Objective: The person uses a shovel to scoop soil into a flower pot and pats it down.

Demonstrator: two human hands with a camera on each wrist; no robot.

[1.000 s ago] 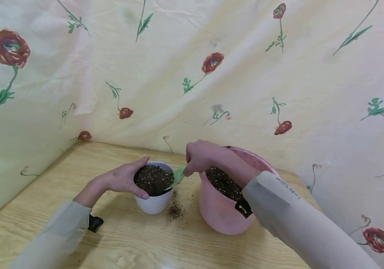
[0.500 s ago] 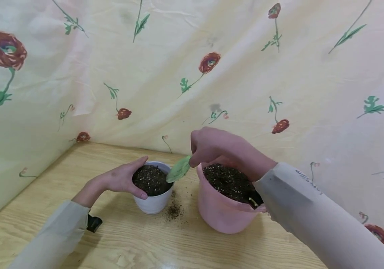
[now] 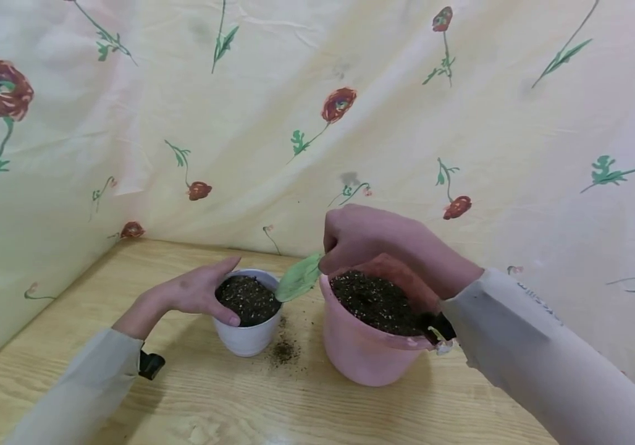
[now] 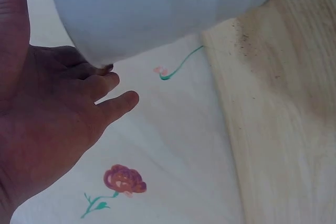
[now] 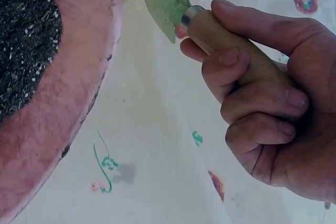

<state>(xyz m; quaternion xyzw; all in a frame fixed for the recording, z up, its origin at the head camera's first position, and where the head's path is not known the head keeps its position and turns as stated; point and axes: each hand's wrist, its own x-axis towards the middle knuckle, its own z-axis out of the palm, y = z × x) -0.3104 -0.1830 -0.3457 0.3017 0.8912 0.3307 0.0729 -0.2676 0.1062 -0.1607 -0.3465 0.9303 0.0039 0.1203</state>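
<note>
Dark potting soil fills the small white pot almost to its rim. My left hand holds that pot from the left, thumb over the near rim and fingers at the far side; in the left wrist view some fingertips meet the rim. With my right hand I grip a trowel by its wooden handle, fingers wrapped round it. The trowel's green blade tilts down to the left, its tip by the pot's right rim. Little soil shows on the blade.
A larger pink pot with dark, white-flecked soil stands on the right, under my right forearm. Spilled soil lies on the wooden table between the pots. Flower-printed cloth rises behind and at the left.
The trowel blade has come up out of the white pot's soil and turned flatter, while my right hand has risen and shifted right. My left hand stays on the white pot.
</note>
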